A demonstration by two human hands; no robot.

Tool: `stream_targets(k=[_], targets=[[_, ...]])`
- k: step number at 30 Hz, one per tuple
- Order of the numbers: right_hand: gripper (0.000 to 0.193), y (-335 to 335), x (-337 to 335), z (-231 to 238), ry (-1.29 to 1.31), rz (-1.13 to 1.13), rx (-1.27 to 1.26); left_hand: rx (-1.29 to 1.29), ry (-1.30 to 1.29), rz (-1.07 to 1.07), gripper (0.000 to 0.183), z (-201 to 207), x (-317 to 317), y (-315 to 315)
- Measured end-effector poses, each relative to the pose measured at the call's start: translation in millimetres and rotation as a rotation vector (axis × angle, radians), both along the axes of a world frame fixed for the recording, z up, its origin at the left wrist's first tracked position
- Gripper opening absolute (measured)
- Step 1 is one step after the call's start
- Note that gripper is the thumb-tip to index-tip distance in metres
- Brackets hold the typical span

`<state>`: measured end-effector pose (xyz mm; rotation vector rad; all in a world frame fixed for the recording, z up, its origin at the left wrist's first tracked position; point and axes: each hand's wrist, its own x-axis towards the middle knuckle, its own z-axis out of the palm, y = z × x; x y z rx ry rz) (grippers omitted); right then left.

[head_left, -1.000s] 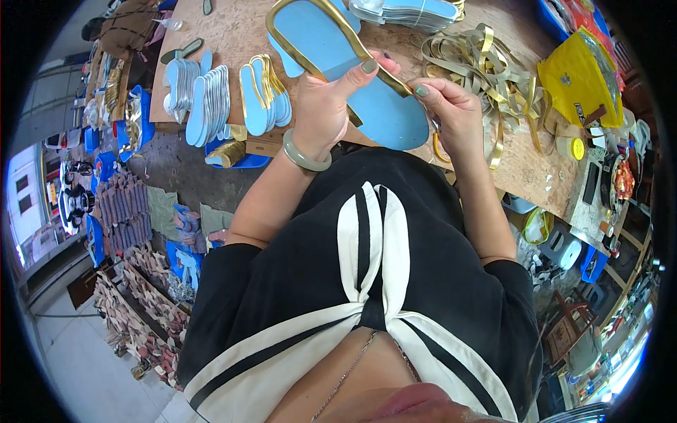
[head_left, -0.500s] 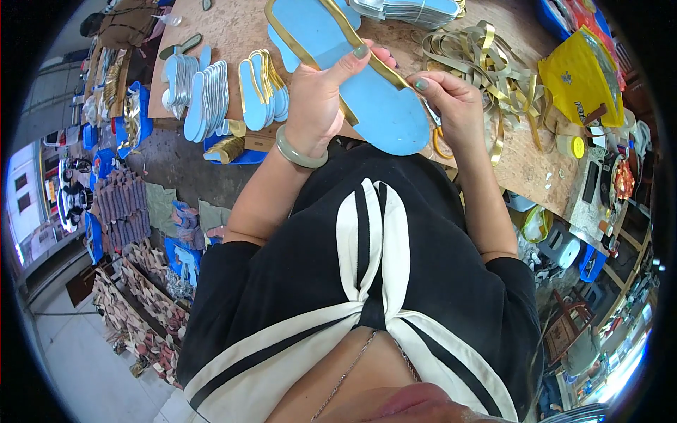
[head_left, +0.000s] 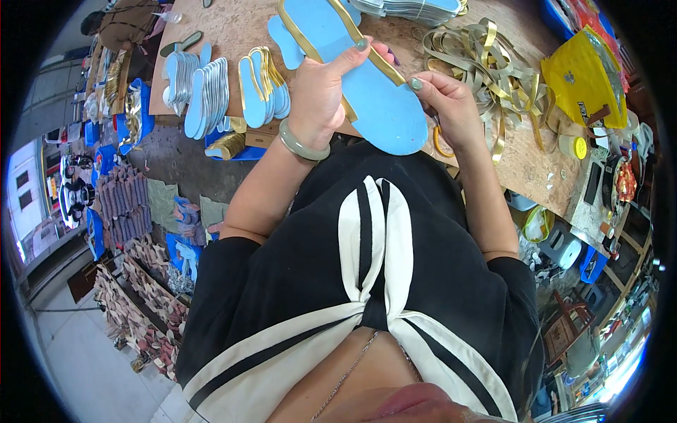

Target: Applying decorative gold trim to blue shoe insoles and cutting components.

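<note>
Two-handed | left hand (head_left: pixel 317 99), thumb (head_left: pixel 347 60) atop, clasps blue insole (head_left: pixel 386 113) | right hand (head_left: pixel 451 109) pinches its edge

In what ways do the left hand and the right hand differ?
The left hand grips the blue sole mid-length; the right hand has its fingertips at one edge, near the gold trim. The left wrist wears a pale bangle; the right wrist is bare. Both show painted thumbnails.
</note>
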<state>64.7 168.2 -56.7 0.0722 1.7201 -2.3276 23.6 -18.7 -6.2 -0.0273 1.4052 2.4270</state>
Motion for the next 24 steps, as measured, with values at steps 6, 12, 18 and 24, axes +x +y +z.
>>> stream_targets(k=[6, 12, 18, 24], targets=[[0.021, -1.2, -2.4, 9.3, 0.401, -0.084, 0.630, -0.076, 0.040, 0.062, 0.023, -4.9, 1.3, 14.0], [0.024, -7.1, -5.3, 8.3, 0.273, -0.082, 0.590, -0.176, 0.080, 0.060, 0.017, -19.5, -2.8, 20.1], [0.025, -3.1, -21.7, -3.4, 0.007, -0.013, 0.463, -0.295, 0.090, 0.059, 0.013, -23.0, -11.8, 22.5], [0.023, -5.0, -27.1, -9.6, 0.095, 0.006, 0.319, -0.314, 0.110, 0.057, 0.014, -25.9, -31.7, 12.6]])
